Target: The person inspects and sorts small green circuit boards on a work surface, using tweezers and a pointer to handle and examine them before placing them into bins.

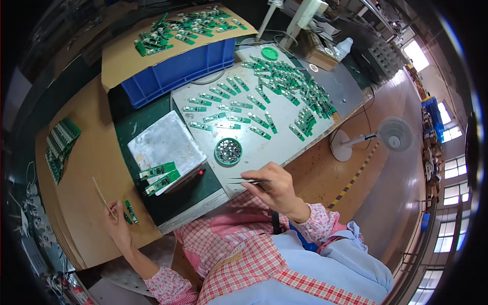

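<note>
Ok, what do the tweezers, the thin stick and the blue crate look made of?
Tweezers: probably metal, dull dark grey, going by the slim, stiff-looking prongs. Thin stick: perhaps wood or bamboo, from its matte pale-tan surface, though plastic isn't ruled out. Blue crate: likely moulded plastic with a slight sheen, judging by the even colour and ribbed walls.

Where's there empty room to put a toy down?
On the cardboard, between the stacked boards and the white block; also on the table, just right of the dish. The table's far right is crowded with loose boards.
</note>
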Motion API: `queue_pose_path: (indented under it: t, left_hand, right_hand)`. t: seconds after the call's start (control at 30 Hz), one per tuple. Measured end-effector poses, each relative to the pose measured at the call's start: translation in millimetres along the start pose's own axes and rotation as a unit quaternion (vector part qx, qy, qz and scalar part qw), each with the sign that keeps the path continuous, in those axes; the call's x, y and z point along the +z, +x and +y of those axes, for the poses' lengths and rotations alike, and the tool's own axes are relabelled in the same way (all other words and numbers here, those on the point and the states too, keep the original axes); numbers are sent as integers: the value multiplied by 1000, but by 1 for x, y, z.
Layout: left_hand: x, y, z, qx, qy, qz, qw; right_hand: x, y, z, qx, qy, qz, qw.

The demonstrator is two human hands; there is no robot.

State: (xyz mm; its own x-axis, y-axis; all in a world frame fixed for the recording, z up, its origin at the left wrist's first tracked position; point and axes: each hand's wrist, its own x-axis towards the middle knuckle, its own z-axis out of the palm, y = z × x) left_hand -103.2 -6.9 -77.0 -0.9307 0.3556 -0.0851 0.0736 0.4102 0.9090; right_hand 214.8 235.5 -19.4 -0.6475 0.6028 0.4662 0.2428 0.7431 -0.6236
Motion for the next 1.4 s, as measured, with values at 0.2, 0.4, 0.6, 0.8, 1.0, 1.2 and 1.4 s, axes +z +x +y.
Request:
queue_pose_path:
  t: [0.2,0.4,0.6,0.8,1.0,1.2,1.4]
  left_hand:
    - [2,0,5,22,5,-5,1000]
    - [6,-6,12,33,32,16,999]
    - [7,-6,12,15,13,20,1000]
    - [7,-9,18,3,20,27,999]
    - [8,-11,23,4,29,34,999]
    - [8,-11,25,0,28,34,999]
    - [7,-11,26,9,33,33,999]
  right_hand:
    - [-1,-34,21,-12,-24,-5,1000]
    - [-17,-38,24,48,-94,-121,987]
    - [-35,15,-28,202,134,-107,964]
    - [-28,77,-60,-138,-93,-71,983]
    - [-13,93,-58,-218,-141,-80,962]
    - [-12,93,-59,-221,-143,-89,961]
    - [-15,91,-62,-220,-143,-95,960]
